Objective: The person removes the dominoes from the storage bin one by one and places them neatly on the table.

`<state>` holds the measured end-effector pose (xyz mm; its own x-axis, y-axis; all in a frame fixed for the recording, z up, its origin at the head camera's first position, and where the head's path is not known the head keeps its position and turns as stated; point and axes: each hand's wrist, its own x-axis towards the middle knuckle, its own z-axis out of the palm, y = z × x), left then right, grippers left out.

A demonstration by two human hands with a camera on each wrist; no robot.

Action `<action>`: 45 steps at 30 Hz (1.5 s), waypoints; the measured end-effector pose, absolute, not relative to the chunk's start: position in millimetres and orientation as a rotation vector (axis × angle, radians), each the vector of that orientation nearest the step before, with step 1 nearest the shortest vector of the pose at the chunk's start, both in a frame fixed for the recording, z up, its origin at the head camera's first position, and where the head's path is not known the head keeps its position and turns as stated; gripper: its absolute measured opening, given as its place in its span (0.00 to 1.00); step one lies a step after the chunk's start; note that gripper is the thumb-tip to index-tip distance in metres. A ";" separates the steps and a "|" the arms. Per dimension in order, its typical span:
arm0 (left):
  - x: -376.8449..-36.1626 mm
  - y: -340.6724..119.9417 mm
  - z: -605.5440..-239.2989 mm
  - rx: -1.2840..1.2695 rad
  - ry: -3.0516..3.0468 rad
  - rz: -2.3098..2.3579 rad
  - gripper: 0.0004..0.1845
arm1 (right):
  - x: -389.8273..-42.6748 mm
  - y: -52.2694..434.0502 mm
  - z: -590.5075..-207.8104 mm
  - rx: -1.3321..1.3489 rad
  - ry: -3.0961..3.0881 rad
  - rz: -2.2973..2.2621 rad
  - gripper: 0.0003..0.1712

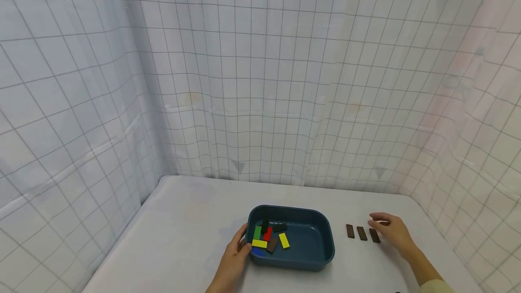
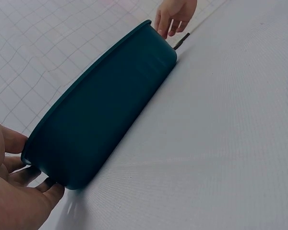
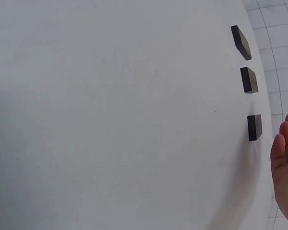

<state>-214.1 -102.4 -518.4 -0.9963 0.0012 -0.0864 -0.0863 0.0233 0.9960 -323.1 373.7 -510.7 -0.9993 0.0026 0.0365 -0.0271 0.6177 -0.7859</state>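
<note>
My left hand [image 1: 233,259] grips the left end of a dark blue-green plastic tub [image 1: 311,241], thumb at the rim, other fingers against the outer wall. Inside, mostly toward the left, lie small flat blocks: yellow [image 1: 284,240], green [image 1: 257,233], red [image 1: 267,234], brown [image 1: 272,244], black [image 1: 280,227] and blue [image 1: 258,252]. Right of the tub, three dark brown blocks [image 1: 362,233] lie in a spaced row on the table. Over the rightmost block [image 3: 254,127] hovers my right hand [image 1: 392,233], fingers loosely bent, holding nothing.
A white cloth covers the table [image 1: 183,229]. Grid-patterned white curtains [image 1: 260,80] hang behind it and along both sides. The table's back edge runs close to the rear curtain.
</note>
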 end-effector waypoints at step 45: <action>-213.1 -102.8 -519.1 -0.019 2.174 2.202 0.32 | -325.7 236.3 -476.6 0.652 -2.646 1.622 0.22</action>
